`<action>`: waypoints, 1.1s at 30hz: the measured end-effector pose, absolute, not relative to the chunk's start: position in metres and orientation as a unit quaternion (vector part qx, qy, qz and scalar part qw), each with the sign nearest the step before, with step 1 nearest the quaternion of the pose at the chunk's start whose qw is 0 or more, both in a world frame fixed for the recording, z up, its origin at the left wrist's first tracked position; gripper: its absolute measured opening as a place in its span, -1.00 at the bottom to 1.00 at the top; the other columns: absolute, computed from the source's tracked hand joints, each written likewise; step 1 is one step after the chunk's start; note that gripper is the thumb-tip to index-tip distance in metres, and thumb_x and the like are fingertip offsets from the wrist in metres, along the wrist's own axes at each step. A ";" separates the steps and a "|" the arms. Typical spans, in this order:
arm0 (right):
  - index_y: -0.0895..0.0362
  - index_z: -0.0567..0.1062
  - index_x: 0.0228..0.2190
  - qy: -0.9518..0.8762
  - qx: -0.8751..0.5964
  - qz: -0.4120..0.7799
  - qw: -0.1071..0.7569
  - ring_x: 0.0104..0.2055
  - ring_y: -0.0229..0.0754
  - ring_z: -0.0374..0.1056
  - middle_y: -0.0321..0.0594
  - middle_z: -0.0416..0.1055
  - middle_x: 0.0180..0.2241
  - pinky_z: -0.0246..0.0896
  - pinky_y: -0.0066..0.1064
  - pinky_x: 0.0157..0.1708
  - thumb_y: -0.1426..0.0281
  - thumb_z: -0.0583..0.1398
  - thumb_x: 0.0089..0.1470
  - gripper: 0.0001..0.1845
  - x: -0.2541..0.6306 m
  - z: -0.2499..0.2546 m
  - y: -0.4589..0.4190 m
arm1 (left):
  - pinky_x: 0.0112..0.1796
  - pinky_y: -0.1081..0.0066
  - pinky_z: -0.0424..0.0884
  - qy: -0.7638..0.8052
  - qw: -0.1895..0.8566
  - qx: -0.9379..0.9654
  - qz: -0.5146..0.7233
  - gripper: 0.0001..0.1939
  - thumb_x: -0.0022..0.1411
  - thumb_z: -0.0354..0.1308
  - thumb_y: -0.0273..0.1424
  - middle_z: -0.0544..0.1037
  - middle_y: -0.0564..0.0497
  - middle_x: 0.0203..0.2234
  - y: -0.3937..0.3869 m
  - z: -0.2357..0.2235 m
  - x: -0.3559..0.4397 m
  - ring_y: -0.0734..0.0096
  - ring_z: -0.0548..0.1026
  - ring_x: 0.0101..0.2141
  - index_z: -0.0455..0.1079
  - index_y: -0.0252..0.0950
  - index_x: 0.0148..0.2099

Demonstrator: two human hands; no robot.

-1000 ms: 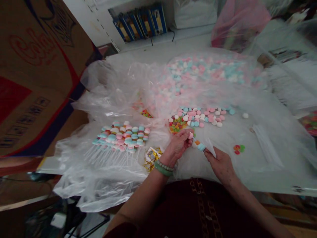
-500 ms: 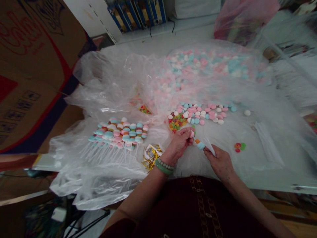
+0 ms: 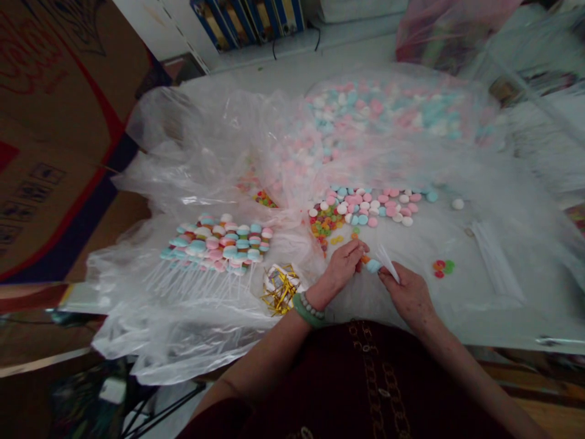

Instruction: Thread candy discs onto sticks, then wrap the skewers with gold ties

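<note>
My right hand [image 3: 409, 296] grips a fan of thin white sticks [image 3: 386, 263] along with a candy skewer. On that skewer sit a pale blue marshmallow [image 3: 373, 266] and an orange gummy ring [image 3: 365, 259]. The fingers of my left hand [image 3: 340, 268] are closed around the skewer's far end and hide the marshmallow there. Just beyond my left hand are loose gummy rings [image 3: 326, 221] and a spread of pink, white and blue marshmallows [image 3: 377, 206]. Finished-looking marshmallow skewers [image 3: 217, 244] lie in a stack to the left.
Gold twist ties [image 3: 281, 289] lie in a small container left of my left wrist. Clear plastic sheeting covers much of the table, with a large bag of marshmallows [image 3: 388, 113] behind. More white sticks [image 3: 496, 262] and several gummy rings [image 3: 443, 268] are at right. A cardboard box [image 3: 68, 134] stands left.
My left hand has shifted closer to my right along the skewer. The pink marshmallow between its fingers is now hidden. Several gummy rings behind that hand have come into sight.
</note>
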State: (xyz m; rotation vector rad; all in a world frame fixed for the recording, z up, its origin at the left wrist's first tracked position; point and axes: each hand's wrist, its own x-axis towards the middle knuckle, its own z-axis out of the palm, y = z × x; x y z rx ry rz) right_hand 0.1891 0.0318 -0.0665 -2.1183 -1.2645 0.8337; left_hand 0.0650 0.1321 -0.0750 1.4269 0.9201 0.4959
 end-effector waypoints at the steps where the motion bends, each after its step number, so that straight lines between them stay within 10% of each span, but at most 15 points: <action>1: 0.11 0.41 -0.52 -0.470 -0.785 0.306 0.264 -0.49 -0.18 0.24 -0.26 0.35 -0.57 0.03 -0.41 -0.46 0.19 -0.02 0.05 -0.66 0.189 -0.067 0.032 | -0.52 0.50 0.15 0.403 0.630 0.627 0.216 -0.76 0.22 -0.02 -0.26 0.26 0.12 -0.62 0.131 -0.077 0.065 0.52 0.23 -0.57 0.36 -0.30 -0.34; 33: 0.14 0.51 -0.44 -0.436 -0.769 0.347 0.314 -0.45 -0.14 0.28 -0.22 0.41 -0.53 0.08 -0.39 -0.43 0.18 0.01 0.06 -0.63 0.181 -0.072 0.036 | -0.30 0.45 0.29 0.488 0.523 0.640 0.282 -0.75 0.30 -0.13 -0.31 0.42 0.02 -0.38 0.110 -0.072 0.082 0.43 0.35 -0.35 0.33 -0.29 -0.23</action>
